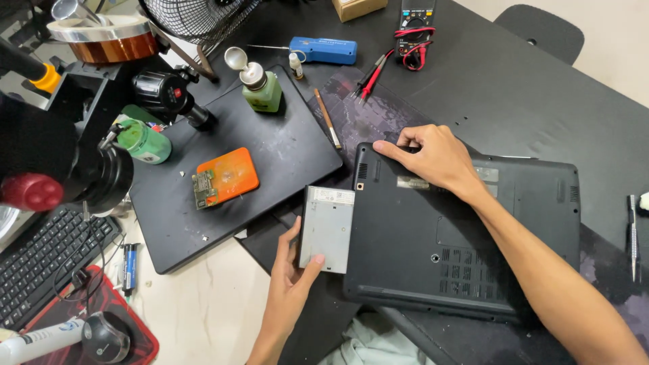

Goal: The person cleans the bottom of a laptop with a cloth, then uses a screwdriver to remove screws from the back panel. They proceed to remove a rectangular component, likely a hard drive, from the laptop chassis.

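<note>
A black laptop (487, 243) lies upside down on a dark mat. A flat grey drive (327, 226) sticks out of the laptop's left side. My left hand (289, 277) grips the drive's near end, thumb on top. My right hand (433, 157) rests on the laptop's far left corner, fingers pressed flat on the casing.
A black work plate (270, 155) to the left carries an orange pad with a small circuit board (226, 177) and a green pump bottle (260, 86). A microscope (81, 149), keyboard (47, 263), multimeter with probes (414, 34), blue tool (323, 50), brush (327, 118) and screwdriver (633, 236) lie around.
</note>
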